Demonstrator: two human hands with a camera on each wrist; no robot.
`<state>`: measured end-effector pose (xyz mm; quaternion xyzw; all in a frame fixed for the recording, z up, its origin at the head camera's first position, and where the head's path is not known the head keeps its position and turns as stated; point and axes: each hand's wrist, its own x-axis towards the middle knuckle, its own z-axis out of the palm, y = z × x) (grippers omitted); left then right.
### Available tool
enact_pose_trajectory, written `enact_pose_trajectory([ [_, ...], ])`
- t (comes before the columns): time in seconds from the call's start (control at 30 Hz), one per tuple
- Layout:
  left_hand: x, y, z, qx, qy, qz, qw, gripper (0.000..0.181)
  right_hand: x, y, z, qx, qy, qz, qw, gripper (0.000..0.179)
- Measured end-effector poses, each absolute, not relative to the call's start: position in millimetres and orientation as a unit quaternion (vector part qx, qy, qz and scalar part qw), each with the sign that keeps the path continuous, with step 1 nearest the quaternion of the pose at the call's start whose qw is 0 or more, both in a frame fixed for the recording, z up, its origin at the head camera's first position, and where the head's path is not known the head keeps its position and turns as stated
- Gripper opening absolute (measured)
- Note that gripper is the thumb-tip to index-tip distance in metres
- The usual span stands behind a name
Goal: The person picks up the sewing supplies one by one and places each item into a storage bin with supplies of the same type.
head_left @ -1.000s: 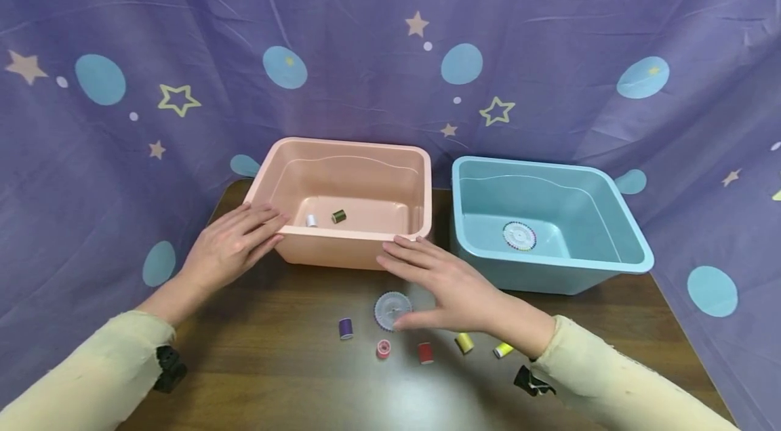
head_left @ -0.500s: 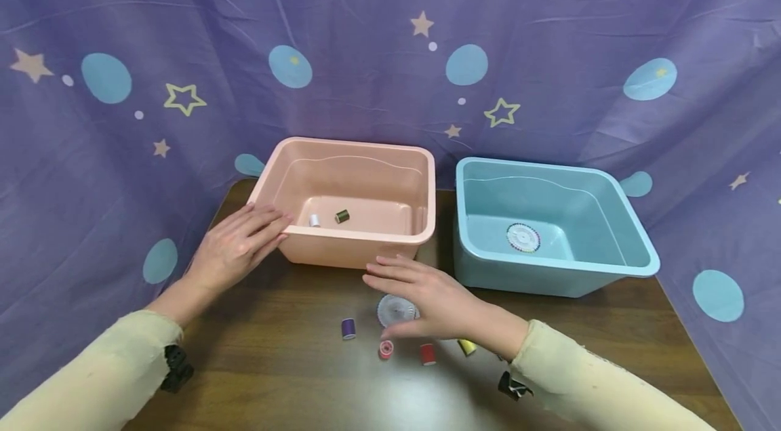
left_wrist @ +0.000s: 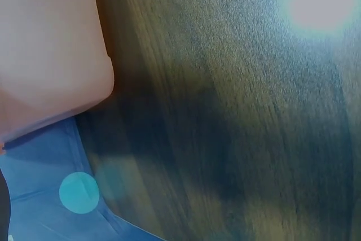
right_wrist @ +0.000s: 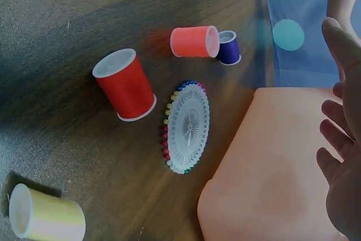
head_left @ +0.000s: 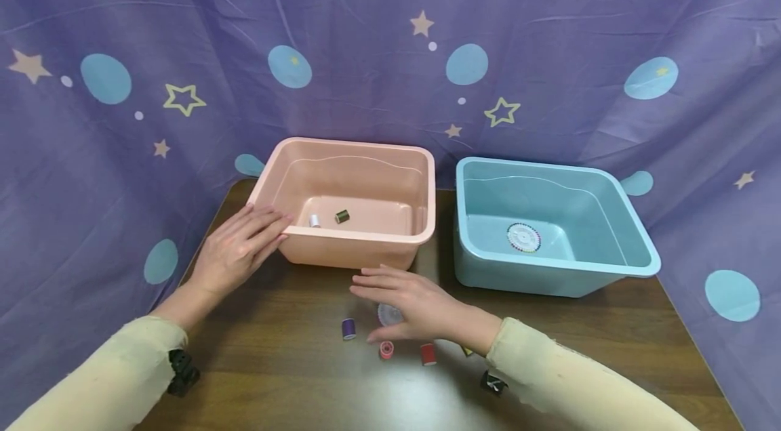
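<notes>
My left hand rests with extended fingers on the front left corner of the pink bin. My right hand hovers over the table in front of that bin, fingers spread and holding nothing. Partly hidden beneath it lies a round wheel of pearl-headed pins. Close by are a purple thread spool, a pink spool standing on end, and a red spool. A yellow spool is mostly covered by the right wrist in the head view. Inside the pink bin lie a white spool and a dark green spool.
To the right stands a blue bin with another pin wheel on its floor. A purple curtain with stars and dots hangs behind the wooden table.
The right hand has moved from the pink bin's front rim down and leftward over the pin wheel. Its sleeve now hides the far-right yellow spool. The left hand keeps its place.
</notes>
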<state>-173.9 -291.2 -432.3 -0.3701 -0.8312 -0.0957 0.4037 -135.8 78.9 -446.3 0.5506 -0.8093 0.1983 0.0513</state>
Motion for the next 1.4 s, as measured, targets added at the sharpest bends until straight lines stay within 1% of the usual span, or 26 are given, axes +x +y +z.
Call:
enact_pose_trajectory([
  [0.13, -172, -291, -435, -0.364, -0.83, -0.109, 0.408, 0.038, -136, 75, -449, 0.542, -0.818, 0.189, 0.027, 0.081],
  [0.6, -170, -289, -440, -0.347, -0.829, -0.126, 0.421, 0.037, -141, 56, -461, 0.524, -0.828, 0.199, -0.024, 0.08],
  [0.83, -171, -289, -441, -0.343, -0.832, -0.126, 0.417, 0.038, -145, 49, -470, 0.517, -0.825, 0.216, -0.078, 0.082],
  [0.97, -171, -288, -441, -0.344, -0.832, -0.127, 0.416, 0.037, -146, 45, -478, 0.514, -0.824, 0.217, -0.096, 0.085],
  [1.13, -172, -288, -440, -0.343, -0.834, -0.127, 0.414, 0.038, -147, 41, -486, 0.505, -0.828, 0.218, -0.108, 0.088],
  [1.4, -173, -288, -441, -0.344, -0.833, -0.127, 0.415, 0.037, -147, 38, -495, 0.475, -0.838, 0.244, -0.112, 0.08],
])
